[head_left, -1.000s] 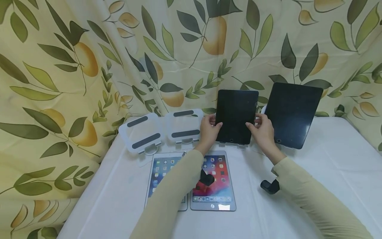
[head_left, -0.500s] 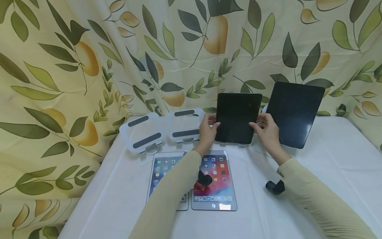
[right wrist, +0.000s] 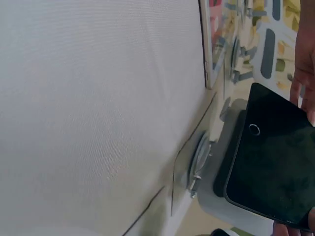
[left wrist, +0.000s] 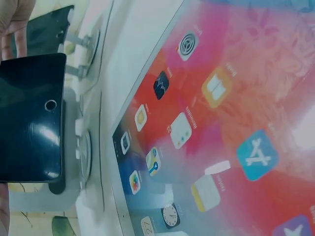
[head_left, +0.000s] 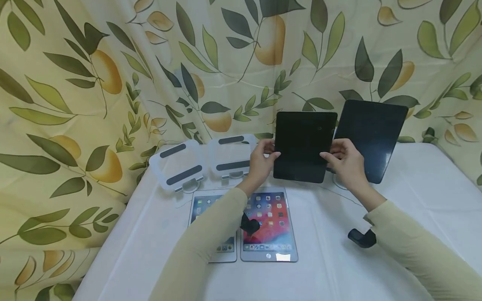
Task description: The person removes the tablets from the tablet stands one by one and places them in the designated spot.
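A black-screened tablet point(head_left: 304, 146) with a round home button is held upright by both hands. My left hand point(head_left: 260, 164) pinches its left edge, thumb on the front and fingers behind. My right hand point(head_left: 347, 163) pinches the right edge in the same way. Behind the tablet, the right wrist view shows the pale stand point(right wrist: 211, 172) with its dark pad, a gap showing between stand and tablet. To the right, a larger dark tablet point(head_left: 376, 138) leans on another stand, partly hidden by my right hand.
Two bare stands, a left one point(head_left: 180, 165) and a right one point(head_left: 232, 154), stand at the back left. Two lit tablets, a partly covered one point(head_left: 199, 205) and a red-screened one point(head_left: 278, 234), lie flat on the white tablecloth point(head_left: 320, 276). A leaf-patterned curtain point(head_left: 233, 50) hangs behind.
The held tablet has come off its stand toward me and looks larger, covering the stand's lower lips that showed beneath it earlier. My right hand has shifted right and nearer.
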The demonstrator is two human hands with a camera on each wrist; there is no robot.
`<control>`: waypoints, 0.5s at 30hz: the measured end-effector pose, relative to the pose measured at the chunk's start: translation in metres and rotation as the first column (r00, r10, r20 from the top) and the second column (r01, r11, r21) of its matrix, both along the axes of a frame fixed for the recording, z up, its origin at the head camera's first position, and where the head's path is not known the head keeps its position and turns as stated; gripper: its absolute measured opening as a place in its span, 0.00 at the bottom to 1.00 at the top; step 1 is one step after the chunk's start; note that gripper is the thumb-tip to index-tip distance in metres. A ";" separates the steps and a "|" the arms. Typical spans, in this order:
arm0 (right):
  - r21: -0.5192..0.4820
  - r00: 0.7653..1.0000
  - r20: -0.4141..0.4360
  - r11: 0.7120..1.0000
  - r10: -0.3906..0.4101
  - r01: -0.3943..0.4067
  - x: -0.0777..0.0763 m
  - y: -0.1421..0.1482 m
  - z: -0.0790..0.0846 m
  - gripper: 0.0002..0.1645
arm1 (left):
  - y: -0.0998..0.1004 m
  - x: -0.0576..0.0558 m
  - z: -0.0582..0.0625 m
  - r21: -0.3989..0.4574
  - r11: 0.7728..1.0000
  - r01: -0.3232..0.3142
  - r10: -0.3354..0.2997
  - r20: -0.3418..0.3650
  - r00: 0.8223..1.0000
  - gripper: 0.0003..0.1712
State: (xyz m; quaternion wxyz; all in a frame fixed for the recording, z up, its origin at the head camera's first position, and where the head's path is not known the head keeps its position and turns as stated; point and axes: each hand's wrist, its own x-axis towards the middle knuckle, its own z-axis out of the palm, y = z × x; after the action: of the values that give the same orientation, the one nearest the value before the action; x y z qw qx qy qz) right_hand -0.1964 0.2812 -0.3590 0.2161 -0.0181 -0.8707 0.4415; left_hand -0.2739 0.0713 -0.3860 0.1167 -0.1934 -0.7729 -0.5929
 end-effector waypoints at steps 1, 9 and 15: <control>0.005 1.000 0.006 1.000 0.001 -0.001 0.002 0.001 0.002 0.24 | 0.000 0.001 0.001 -0.001 1.000 0.013 -0.013 0.004 1.000 0.18; 0.023 1.000 0.030 1.000 0.011 -0.011 0.022 0.010 0.014 0.25 | -0.002 0.018 0.009 -0.009 0.995 0.104 -0.103 0.059 0.993 0.18; 0.067 0.999 0.041 0.998 0.020 -0.023 0.040 0.019 0.015 0.24 | -0.002 0.033 0.006 -0.011 0.987 0.159 -0.156 0.125 0.980 0.19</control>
State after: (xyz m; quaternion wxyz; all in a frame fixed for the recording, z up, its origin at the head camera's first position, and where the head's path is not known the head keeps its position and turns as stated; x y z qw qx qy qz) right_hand -0.1561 0.2997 -0.3439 0.1940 -0.0105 -0.8894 0.4139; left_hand -0.2407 0.0694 -0.3801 0.0195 -0.2181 -0.7669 -0.6032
